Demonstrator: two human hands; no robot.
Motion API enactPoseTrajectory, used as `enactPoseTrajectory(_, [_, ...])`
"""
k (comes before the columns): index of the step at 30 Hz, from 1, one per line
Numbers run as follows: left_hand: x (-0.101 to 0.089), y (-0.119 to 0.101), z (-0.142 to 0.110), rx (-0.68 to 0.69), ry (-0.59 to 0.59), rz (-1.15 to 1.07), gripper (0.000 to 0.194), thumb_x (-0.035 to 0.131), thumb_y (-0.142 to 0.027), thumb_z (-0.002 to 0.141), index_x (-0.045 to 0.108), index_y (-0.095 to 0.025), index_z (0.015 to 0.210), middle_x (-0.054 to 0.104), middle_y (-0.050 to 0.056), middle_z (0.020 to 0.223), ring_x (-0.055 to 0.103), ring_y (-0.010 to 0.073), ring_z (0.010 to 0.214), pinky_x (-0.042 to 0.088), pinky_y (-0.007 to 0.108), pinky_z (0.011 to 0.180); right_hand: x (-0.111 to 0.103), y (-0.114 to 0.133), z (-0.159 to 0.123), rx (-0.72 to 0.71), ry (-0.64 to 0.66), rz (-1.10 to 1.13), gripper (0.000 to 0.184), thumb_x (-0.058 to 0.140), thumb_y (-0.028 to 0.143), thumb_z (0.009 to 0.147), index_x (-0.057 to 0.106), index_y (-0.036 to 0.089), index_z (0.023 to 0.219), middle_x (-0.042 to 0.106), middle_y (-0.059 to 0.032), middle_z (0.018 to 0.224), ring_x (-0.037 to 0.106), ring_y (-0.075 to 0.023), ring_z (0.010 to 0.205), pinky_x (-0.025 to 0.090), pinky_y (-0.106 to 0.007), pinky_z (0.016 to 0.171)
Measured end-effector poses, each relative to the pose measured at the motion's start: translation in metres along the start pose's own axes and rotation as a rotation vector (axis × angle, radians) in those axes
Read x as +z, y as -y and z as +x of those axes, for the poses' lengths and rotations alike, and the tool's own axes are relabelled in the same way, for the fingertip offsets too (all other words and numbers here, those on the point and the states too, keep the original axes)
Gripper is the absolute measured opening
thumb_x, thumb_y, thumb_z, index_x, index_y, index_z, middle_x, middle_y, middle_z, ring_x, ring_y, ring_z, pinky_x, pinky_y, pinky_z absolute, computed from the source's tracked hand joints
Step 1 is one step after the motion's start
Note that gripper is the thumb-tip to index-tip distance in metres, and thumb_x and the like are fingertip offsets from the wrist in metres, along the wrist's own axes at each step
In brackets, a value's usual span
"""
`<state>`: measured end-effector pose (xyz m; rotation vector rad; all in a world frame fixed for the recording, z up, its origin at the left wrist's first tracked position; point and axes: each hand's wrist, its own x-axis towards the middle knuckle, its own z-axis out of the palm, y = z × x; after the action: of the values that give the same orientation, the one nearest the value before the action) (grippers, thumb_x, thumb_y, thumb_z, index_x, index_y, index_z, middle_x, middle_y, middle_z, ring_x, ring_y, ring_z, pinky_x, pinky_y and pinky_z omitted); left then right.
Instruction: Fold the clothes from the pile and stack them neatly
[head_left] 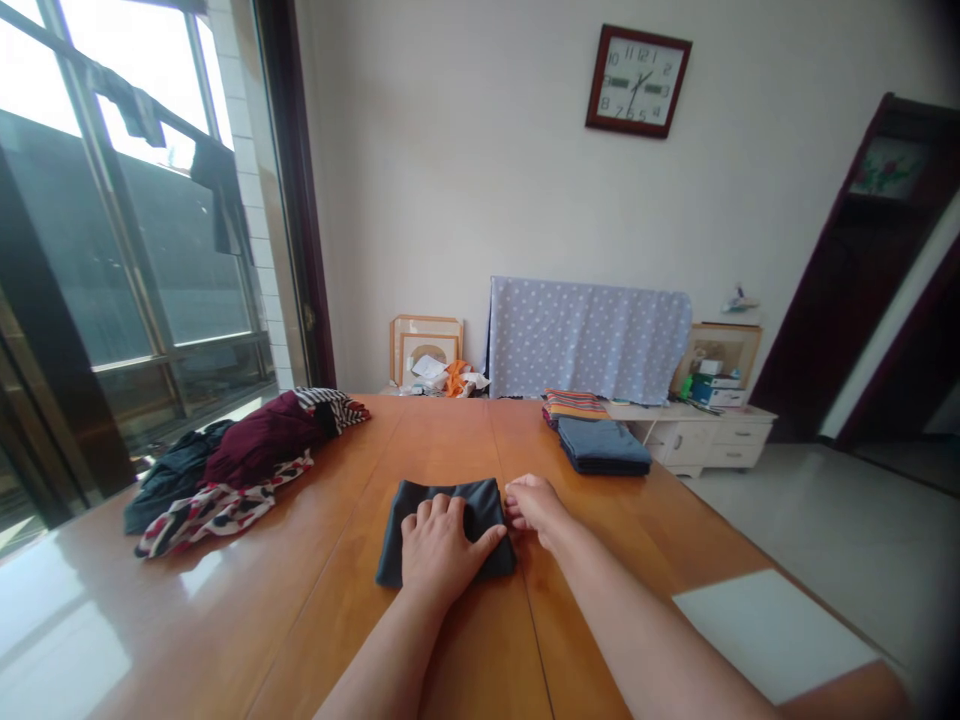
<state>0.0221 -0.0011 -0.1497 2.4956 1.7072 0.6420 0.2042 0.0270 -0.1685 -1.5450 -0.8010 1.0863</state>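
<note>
A dark grey folded garment (442, 500) lies on the wooden table (322, 600) straight ahead of me. My left hand (442, 548) rests flat on its near half, fingers spread and stretched out. My right hand (534, 505) is at the garment's right edge, fingers curled and pinching the cloth there. The garment is folded into a small rectangle.
A heap of unfolded clothes (240, 455), maroon, striped and patterned, lies at the table's left. Folded blue (604, 447) and striped (574, 405) garments are stacked at the far right. A white sheet (772, 630) lies near right. A low white cabinet (705, 435) stands beyond the table.
</note>
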Motion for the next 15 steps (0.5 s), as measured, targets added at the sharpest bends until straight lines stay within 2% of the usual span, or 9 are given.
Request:
enactPoseTrajectory(2, [0.001, -0.001, 0.0, -0.009, 0.002, 0.0, 0.062, 0.039, -0.078, 0.082, 0.063, -0.026, 0.107, 0.062, 0.012, 0.119, 0.049, 0.0341, 0.118, 0.033, 0.045, 0.096, -0.014, -0.003, -0.015, 0.016, -0.001, -0.057, 0.008, 0.063, 0.02, 0.076, 0.056, 0.018, 0.081, 0.061, 0.0009, 0.063, 0.05, -0.0076, 0.044, 0.025, -0.016, 0.036])
enactPoseTrajectory(4, [0.002, -0.001, 0.0, -0.011, 0.0, -0.005, 0.062, 0.039, -0.078, 0.082, 0.063, -0.026, 0.106, 0.062, 0.012, 0.118, 0.049, 0.034, 0.118, 0.033, 0.046, 0.097, -0.025, -0.008, -0.033, 0.035, 0.042, -0.096, 0.007, 0.062, 0.021, 0.076, 0.056, 0.018, 0.076, 0.061, -0.0012, 0.063, 0.051, -0.0079, 0.044, 0.021, -0.017, 0.035])
enactPoseTrajectory(7, [0.004, 0.0, 0.0, -0.011, -0.007, -0.009, 0.061, 0.039, -0.077, 0.083, 0.063, -0.026, 0.105, 0.062, 0.012, 0.118, 0.048, 0.0338, 0.118, 0.032, 0.045, 0.097, -0.032, -0.014, -0.059, 0.03, 0.141, -0.12, 0.007, 0.058, 0.023, 0.079, 0.057, 0.017, 0.075, 0.063, -0.0031, 0.068, 0.058, -0.0098, 0.051, 0.028, -0.017, 0.038])
enactPoseTrajectory(11, [0.004, 0.001, 0.0, -0.005, -0.016, -0.014, 0.061, 0.037, -0.077, 0.083, 0.064, -0.026, 0.103, 0.062, 0.011, 0.115, 0.048, 0.0334, 0.117, 0.033, 0.044, 0.095, -0.027, -0.016, -0.079, 0.019, 0.213, -0.042, 0.006, 0.057, 0.023, 0.08, 0.058, 0.017, 0.083, 0.064, -0.003, 0.073, 0.065, -0.0126, 0.063, 0.042, -0.019, 0.048])
enactPoseTrajectory(13, [0.004, 0.001, 0.0, -0.003, -0.019, -0.017, 0.062, 0.036, -0.077, 0.083, 0.064, -0.026, 0.103, 0.062, 0.011, 0.115, 0.049, 0.0331, 0.116, 0.033, 0.044, 0.094, -0.022, -0.016, -0.082, 0.015, 0.211, -0.005, 0.01, 0.059, 0.02, 0.078, 0.058, 0.018, 0.088, 0.065, -0.0028, 0.075, 0.067, -0.013, 0.065, 0.041, -0.018, 0.048])
enactPoseTrajectory(15, [0.003, 0.002, 0.0, -0.007, -0.023, -0.019, 0.063, 0.035, -0.078, 0.084, 0.064, -0.026, 0.103, 0.062, 0.011, 0.115, 0.049, 0.0329, 0.116, 0.033, 0.044, 0.094, -0.019, -0.017, -0.084, 0.02, 0.199, 0.002, 0.016, 0.061, 0.018, 0.075, 0.056, 0.018, 0.09, 0.064, -0.0029, 0.077, 0.068, -0.0136, 0.065, 0.033, -0.017, 0.043])
